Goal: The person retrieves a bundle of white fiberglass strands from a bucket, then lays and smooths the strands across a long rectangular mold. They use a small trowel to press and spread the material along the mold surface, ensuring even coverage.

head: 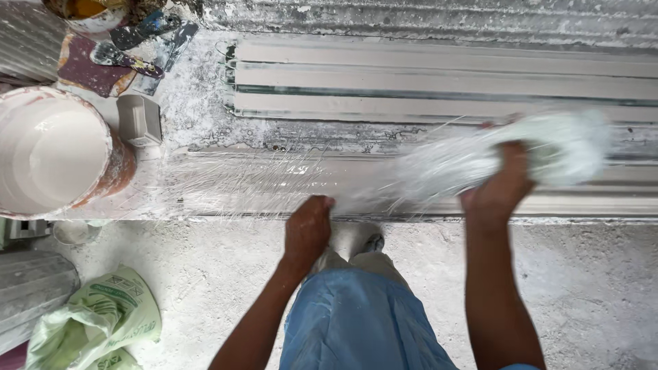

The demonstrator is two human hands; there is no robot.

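Right hand point(499, 186) right of centre frame, closed tight on a bundle of white fibre point(541, 154); bundle blurred. Long axis roughly left-right along the bench point(205, 103), bulk bulging past the grip toward right edge, thin strands point(274, 179) fanning left across the long mould point(439, 75). Left hand point(307, 229) at centre frame, at the bench's near edge, fingers curled down onto the strand ends; actual pinch not clear, cannot tell. Right hand nearer the bulk, left nearer the loose tail. Both forearms rising from bottom of frame, right one near vertical, left angled in. Bucket of pale paste point(51, 154) at left edge, scrapers point(130, 58) upper left, green bag point(96, 318) on floor lower left.
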